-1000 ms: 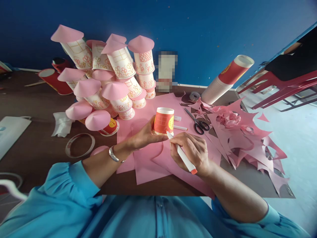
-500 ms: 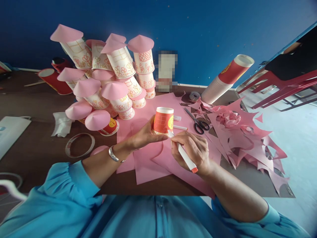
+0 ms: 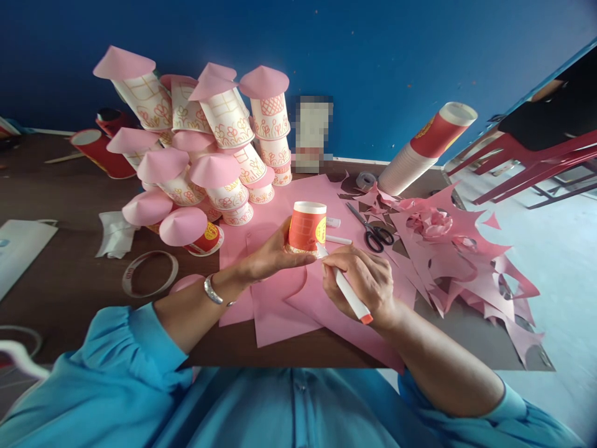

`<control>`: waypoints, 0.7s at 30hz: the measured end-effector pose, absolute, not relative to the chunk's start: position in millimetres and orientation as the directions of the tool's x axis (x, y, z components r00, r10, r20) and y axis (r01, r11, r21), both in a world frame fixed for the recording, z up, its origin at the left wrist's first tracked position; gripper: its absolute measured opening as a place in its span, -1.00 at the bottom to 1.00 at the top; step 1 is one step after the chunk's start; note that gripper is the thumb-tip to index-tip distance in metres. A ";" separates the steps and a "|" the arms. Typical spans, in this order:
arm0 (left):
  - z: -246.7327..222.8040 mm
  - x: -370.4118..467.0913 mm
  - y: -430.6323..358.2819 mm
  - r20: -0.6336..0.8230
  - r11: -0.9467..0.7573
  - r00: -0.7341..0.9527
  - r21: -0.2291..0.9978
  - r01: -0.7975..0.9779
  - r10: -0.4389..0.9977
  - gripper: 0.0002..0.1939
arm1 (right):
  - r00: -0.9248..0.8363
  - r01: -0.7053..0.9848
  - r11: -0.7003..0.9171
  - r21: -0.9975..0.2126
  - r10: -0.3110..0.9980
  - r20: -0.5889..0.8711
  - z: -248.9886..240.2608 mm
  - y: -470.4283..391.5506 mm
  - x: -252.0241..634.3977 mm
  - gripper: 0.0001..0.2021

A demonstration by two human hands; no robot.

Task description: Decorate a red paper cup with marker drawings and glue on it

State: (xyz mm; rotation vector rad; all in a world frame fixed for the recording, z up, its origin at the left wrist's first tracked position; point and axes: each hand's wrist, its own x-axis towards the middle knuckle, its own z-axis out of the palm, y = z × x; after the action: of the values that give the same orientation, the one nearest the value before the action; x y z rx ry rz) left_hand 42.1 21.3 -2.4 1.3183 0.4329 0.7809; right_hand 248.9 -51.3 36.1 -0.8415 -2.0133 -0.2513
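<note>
A cluster of paper cups with pink cone tops crowds the back left of the table, white ones bearing drawn flowers and grids, some piled on others. At its near edge, a red cup with a pink cone stands beside a crumpled white piece and a pale ring. Flat pink sheets cover the middle of the table beneath both hands. Just beyond the hands, a second marker and a white cap lie on the sheets, with black-handled scissors to their right. Pink offcuts heap over the right side; behind them a tall stack of cups, red at the top, appears to lean near a tape roll. Past the table, part of a person in black shows at a red stool. The red cup being worked on is held nearly vertical above the sheets: the left hand curls around its left side and base, thumb along the bottom. The right hand pinches a white marker, its orange end slanting down toward the body, its tip at the cup's lower right side; whether it touches is too small to tell.
</note>
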 end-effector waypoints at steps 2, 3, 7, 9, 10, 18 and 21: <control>-4.1 41.9 21.4 0.149 0.045 0.676 0.964 -0.261 0.722 -0.28 | -0.345 0.647 0.748 -0.151 0.463 0.816 36.4 -51.1 249.5 -0.76; -4.8 41.6 21.5 0.154 0.037 0.672 0.965 -0.261 0.724 -0.27 | -0.341 0.644 0.749 -0.152 0.459 0.820 36.6 -51.0 249.8 -0.77; -5.6 40.1 22.1 0.151 0.020 0.655 0.969 -0.245 0.741 -0.22 | -0.303 0.644 0.751 -0.145 0.424 0.854 38.3 -51.1 252.1 -0.79; -5.1 39.7 22.4 0.147 0.031 0.660 0.968 -0.250 0.737 -0.21 | -0.281 0.654 0.742 -0.145 0.417 0.864 38.7 -51.3 253.9 -0.80; -5.1 39.7 22.4 0.143 0.045 0.667 0.965 -0.257 0.731 -0.22 | -0.274 0.662 0.735 -0.146 0.419 0.865 38.4 -51.3 254.8 -0.81; -14.3 41.7 19.0 0.032 0.215 0.605 0.919 -0.331 0.796 -0.20 | -0.146 0.680 0.633 -0.369 0.611 0.778 28.0 -48.2 256.8 -0.80; -16.8 41.7 18.1 0.058 0.241 0.594 0.879 -0.411 0.803 -0.23 | -0.100 0.673 0.600 -0.433 0.654 0.750 25.8 -47.0 254.9 -0.77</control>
State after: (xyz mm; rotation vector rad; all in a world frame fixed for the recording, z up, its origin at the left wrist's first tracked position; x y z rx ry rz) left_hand 41.7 18.1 -16.8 1.0212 0.4546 0.8701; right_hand 254.9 -47.0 25.8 -1.0814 -1.7931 -0.0229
